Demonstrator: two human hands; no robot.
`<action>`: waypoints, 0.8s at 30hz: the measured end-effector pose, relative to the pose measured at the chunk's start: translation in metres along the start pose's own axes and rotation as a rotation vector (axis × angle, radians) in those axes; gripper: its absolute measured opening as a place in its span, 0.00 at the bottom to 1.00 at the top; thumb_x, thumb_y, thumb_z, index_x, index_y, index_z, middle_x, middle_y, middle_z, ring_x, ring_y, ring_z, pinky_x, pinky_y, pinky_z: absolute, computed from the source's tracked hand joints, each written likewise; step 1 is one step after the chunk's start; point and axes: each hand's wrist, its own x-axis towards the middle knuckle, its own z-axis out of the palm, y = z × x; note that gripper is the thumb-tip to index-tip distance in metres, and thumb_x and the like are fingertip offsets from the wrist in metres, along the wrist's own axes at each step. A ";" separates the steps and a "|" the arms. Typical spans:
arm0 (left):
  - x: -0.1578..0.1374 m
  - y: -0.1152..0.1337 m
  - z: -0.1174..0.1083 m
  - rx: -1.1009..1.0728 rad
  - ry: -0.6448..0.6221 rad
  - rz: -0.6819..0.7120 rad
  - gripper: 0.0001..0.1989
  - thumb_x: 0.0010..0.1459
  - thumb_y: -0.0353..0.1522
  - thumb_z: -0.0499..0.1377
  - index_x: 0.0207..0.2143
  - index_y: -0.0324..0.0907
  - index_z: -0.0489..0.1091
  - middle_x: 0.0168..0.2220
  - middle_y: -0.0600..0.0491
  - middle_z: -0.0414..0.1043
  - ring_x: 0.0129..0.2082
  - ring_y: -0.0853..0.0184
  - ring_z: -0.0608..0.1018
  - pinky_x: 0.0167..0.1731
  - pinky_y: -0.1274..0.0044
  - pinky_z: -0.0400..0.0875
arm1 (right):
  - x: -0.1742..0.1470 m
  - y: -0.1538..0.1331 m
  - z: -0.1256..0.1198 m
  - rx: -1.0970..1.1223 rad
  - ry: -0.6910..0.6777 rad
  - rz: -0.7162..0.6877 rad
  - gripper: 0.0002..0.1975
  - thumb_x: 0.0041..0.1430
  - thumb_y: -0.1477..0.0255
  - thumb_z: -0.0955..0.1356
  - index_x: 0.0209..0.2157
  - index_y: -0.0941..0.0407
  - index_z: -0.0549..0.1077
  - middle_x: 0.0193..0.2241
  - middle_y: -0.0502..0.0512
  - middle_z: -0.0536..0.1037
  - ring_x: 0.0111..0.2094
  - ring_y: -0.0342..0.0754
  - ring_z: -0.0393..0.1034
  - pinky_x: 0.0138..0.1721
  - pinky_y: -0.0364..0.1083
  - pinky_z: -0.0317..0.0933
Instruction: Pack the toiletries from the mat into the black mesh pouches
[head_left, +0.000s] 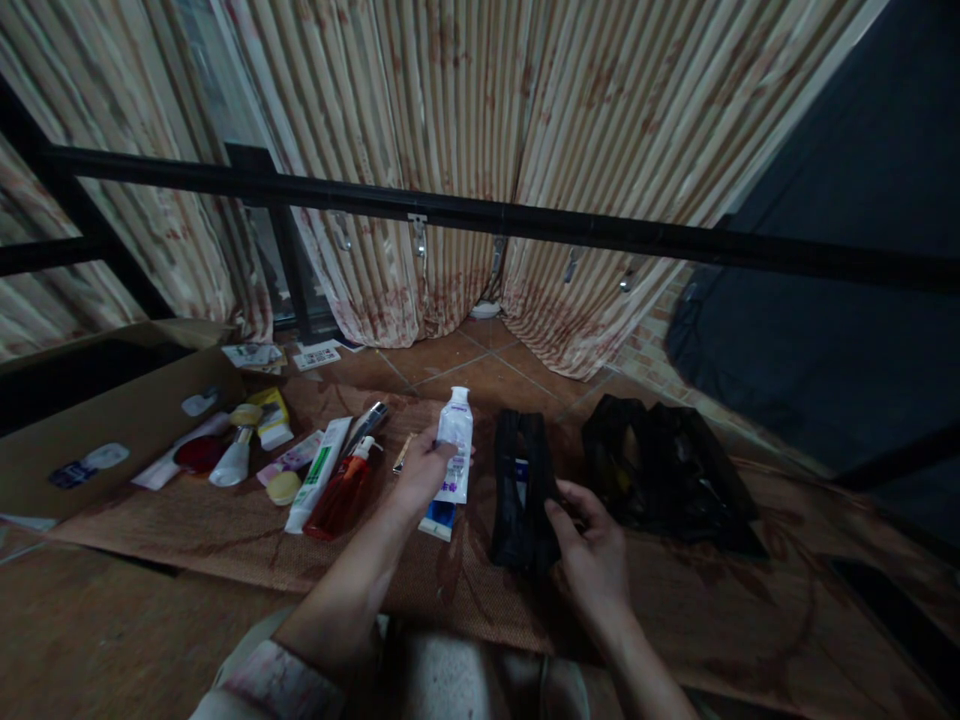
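Note:
My left hand (pixel 431 462) is closed around a white squeeze tube with purple print (pixel 454 485), its cap pointing away from me. Under it, a blue-and-white tube (pixel 437 522) lies on the brown woven cover. To the right, a black zip pouch (pixel 504 520) stands with its top unzipped, and a tube with a dark blue label (pixel 521 480) shows inside. The thumb and fingers of my right hand (pixel 596 545) pinch the pouch's right edge. Left of my left hand lie a red pump bottle (pixel 341 497) and a white-and-green tube (pixel 319 475).
Farther left are a yellow tube (pixel 273 418), a brush (pixel 238 445), a round yellowish item (pixel 283 488) and a cardboard box (pixel 142 415). Black bags (pixel 667 470) sit at the right. A black rail (pixel 465 212) crosses before the striped curtains (pixel 442 110).

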 end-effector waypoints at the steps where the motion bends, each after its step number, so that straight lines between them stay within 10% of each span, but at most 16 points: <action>1: 0.000 0.000 0.000 -0.001 0.002 0.002 0.18 0.42 0.30 0.59 0.39 0.38 0.71 0.29 0.50 0.77 0.23 0.67 0.77 0.18 0.82 0.66 | 0.000 0.000 0.000 0.000 0.001 0.000 0.16 0.51 0.63 0.67 0.40 0.56 0.72 0.38 0.56 0.77 0.37 0.49 0.72 0.37 0.46 0.65; 24: 0.002 -0.003 -0.001 -0.001 -0.007 0.016 0.22 0.39 0.28 0.55 0.40 0.38 0.71 0.30 0.49 0.77 0.22 0.66 0.76 0.17 0.81 0.66 | 0.000 -0.001 0.000 -0.015 -0.011 -0.007 0.16 0.51 0.63 0.67 0.40 0.56 0.73 0.37 0.56 0.77 0.35 0.49 0.72 0.35 0.45 0.64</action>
